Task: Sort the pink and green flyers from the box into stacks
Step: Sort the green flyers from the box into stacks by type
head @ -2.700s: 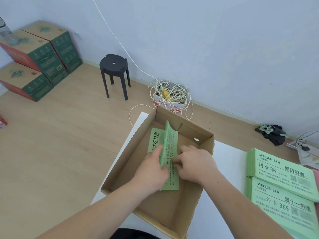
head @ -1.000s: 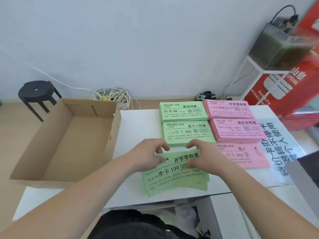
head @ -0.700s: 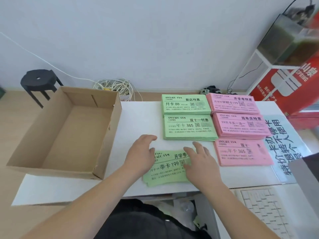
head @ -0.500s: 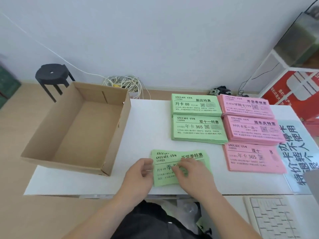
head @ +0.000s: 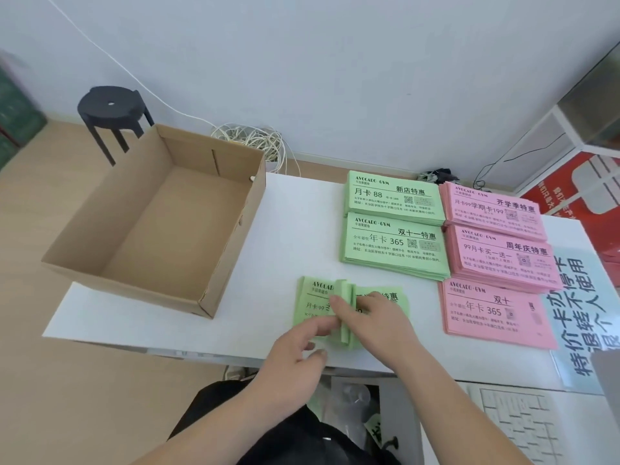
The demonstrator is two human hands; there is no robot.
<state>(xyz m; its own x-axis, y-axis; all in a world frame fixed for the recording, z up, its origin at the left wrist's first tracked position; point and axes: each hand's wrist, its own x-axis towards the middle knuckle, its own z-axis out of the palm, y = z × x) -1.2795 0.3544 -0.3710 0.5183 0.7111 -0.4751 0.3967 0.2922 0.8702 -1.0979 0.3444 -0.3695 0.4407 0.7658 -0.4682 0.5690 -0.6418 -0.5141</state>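
Note:
A loose bundle of green flyers (head: 313,297) lies at the front of the white table (head: 295,229), with part of it raised on edge as a ridge in the middle. My right hand (head: 379,323) lies over the bundle's right half and grips the ridge. My left hand (head: 298,347) reaches in from the left, its index finger stretched against the ridge. Behind stand two green stacks (head: 392,196) (head: 396,243). To their right are three pink stacks (head: 493,206) (head: 500,256) (head: 493,313). The cardboard box (head: 231,263) on the left holds nothing.
A pale blue printed sheet (head: 577,297) lies at the table's right edge, and a white keyboard (head: 516,424) sits lower right. On the floor behind are a black stool (head: 110,105) and a coil of white cable (head: 251,139). A red cabinet stands far right.
Both hands lifted the green bundle out of the box and laid it at the table's front. The flat bundle now has a ridge raised between my hands.

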